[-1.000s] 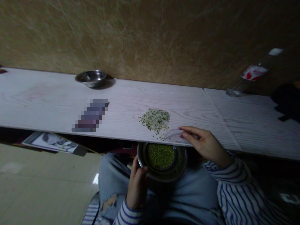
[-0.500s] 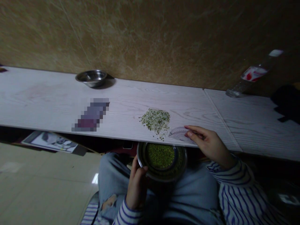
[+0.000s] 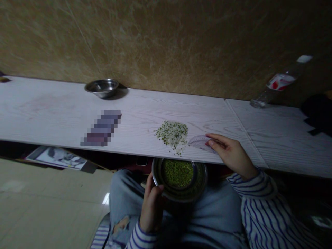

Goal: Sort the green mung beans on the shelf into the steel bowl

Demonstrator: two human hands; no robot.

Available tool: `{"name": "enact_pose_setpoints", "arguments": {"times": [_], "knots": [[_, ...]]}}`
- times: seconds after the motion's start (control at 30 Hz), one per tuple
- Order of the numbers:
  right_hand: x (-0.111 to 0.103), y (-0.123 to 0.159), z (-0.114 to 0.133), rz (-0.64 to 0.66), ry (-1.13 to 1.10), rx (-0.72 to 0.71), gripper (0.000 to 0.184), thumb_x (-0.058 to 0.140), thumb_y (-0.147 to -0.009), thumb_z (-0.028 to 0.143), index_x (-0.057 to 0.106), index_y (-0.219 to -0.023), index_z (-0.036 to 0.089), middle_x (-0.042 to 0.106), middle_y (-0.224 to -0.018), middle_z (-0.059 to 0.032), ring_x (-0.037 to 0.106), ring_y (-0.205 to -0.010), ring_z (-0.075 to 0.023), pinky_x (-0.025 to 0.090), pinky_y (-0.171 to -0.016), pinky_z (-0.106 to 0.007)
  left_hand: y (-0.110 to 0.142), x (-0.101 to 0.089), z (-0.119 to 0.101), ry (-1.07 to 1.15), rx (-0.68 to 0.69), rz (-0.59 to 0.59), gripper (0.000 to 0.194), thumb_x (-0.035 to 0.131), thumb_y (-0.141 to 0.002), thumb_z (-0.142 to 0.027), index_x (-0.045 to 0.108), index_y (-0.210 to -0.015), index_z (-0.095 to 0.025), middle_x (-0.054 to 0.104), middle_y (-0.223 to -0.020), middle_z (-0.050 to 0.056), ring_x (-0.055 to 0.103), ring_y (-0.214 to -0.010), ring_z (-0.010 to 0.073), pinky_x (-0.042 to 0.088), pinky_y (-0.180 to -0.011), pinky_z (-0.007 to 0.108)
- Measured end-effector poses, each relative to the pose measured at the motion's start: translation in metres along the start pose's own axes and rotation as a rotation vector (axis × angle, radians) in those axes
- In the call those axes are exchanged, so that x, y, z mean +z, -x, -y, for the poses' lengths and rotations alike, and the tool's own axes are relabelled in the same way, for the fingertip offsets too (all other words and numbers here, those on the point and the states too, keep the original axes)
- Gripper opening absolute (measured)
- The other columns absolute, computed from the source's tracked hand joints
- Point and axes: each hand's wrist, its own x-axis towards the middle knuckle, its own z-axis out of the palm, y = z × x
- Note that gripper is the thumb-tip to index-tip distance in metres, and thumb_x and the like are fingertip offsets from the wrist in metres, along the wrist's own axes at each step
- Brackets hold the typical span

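Observation:
My left hand (image 3: pixel 151 204) grips the rim of a steel bowl (image 3: pixel 201 178) full of green beans, held on my lap just under the table's front edge. My right hand (image 3: pixel 232 154) rests on the pale wooden table (image 3: pixel 52 110), fingers closed on a clear plastic protractor (image 3: pixel 198 141) lying flat. A small pile of green beans (image 3: pixel 172 132) lies on the table just left of the protractor, with a few loose beans near the edge.
An empty steel bowl (image 3: pixel 102 87) stands at the back by the wall. A blurred dark object (image 3: pixel 101 128) lies left of the beans. A plastic bottle (image 3: pixel 278 83) and a black object (image 3: pixel 317 112) are at the right. A printed sheet (image 3: pixel 55 156) lies below the table.
My right hand has slid the protractor away from the table's front edge, a little right and back. The left hand and bowl have stayed put.

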Motion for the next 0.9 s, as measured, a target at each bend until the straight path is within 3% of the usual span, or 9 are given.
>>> {"name": "enact_pose_setpoints", "arguments": {"times": [0.2,0.6,0.9], "knots": [[-0.003,0.006,0.003,0.049,-0.054,0.013,0.030,0.068,-0.083,0.036,0.079,-0.106,0.019,0.081,-0.097,-0.0088,0.077,-0.086,-0.0236,0.063,-0.080,-0.035,-0.001,0.000,0.002,-0.033,0.003,-0.002,0.063,0.071,-0.074,-0.024,0.062,-0.136,-0.028,0.071,-0.127,0.007,0.056,-0.128,0.0318,0.047,-0.101,0.042],[0.008,0.025,0.001,0.008,-0.058,0.031,0.037,0.066,-0.086,0.045,0.079,-0.109,0.019,0.081,-0.098,-0.0111,0.077,-0.092,-0.0262,0.061,-0.091,-0.042,-0.001,-0.001,0.002,-0.024,-0.013,0.026,0.067,0.072,-0.073,-0.024,0.060,-0.139,-0.028,0.072,-0.125,0.007,0.059,-0.121,0.0324,0.050,-0.095,0.041],[0.020,0.024,0.010,0.037,-0.070,0.000,0.030,0.065,-0.087,0.036,0.079,-0.109,0.020,0.080,-0.109,-0.0099,0.076,-0.099,-0.0248,0.061,-0.092,-0.039,0.001,0.001,0.001,-0.005,-0.011,0.028,0.061,0.071,-0.076,-0.022,0.062,-0.136,-0.028,0.070,-0.131,0.007,0.055,-0.130,0.0309,0.043,-0.106,0.042]]}}
